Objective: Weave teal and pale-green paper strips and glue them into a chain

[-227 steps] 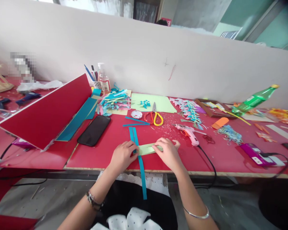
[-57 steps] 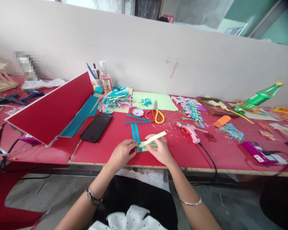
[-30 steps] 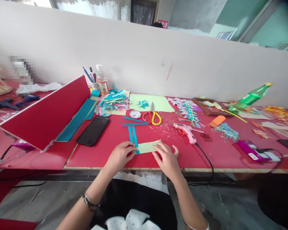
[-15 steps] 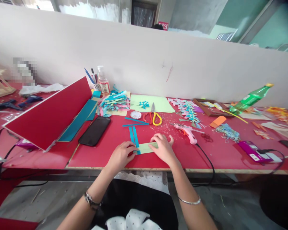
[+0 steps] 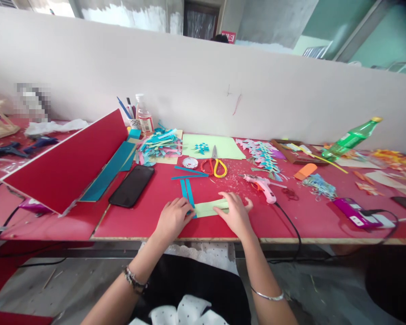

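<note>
now, near the front edge of the red table (image 5: 149, 223), both hands meet on a pale green paper strip (image 5: 208, 209) lying flat and crosswise. from my remote seat i see the left hand (image 5: 173, 218) with fingers curled down on the strip's left end, where it crosses two blue strips (image 5: 186, 190); whether it pinches or only presses i cannot tell. the right hand (image 5: 236, 214) lies open, palm down, fingers spread flat on the strip's right end, gripping nothing. a pink glue gun (image 5: 262, 185) rests just right of that hand, its black cord running off the table edge. scissors (image 5: 216, 166) with red and yellow handles lie behind the strips, a black phone (image 5: 131, 185) to the left beside a leaning red board (image 5: 71, 158).
</note>
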Motion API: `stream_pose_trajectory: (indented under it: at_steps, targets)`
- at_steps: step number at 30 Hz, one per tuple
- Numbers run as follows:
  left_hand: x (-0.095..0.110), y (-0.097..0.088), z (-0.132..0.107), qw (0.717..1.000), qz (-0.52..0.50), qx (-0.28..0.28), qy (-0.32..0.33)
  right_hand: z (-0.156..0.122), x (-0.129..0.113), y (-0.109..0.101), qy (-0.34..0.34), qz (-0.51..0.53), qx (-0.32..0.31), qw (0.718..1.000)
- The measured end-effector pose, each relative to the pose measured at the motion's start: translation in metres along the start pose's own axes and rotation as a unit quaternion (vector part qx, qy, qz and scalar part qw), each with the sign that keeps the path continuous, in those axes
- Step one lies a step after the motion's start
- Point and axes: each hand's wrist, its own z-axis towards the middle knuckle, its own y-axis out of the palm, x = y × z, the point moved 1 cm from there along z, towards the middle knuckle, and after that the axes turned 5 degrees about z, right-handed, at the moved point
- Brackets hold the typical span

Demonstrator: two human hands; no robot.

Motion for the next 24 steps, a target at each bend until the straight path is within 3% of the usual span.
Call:
stream_pose_trajectory:
  at_steps: [9,16,24]
  targets:
    - [0.006,-0.007,0.009,0.999,0.047,-0.008,0.012,-0.003,0.005,-0.001,0.004,0.018,0.009,1.0]
    - [0.008,-0.003,0.011,0.998,0.045,-0.038,0.018,0.0,0.005,-0.009,0.111,0.118,0.02,0.987]
    - [0.007,-0.002,0.01,0.999,0.047,-0.025,0.009,-0.005,0.001,-0.017,0.094,0.063,0.022,0.993]
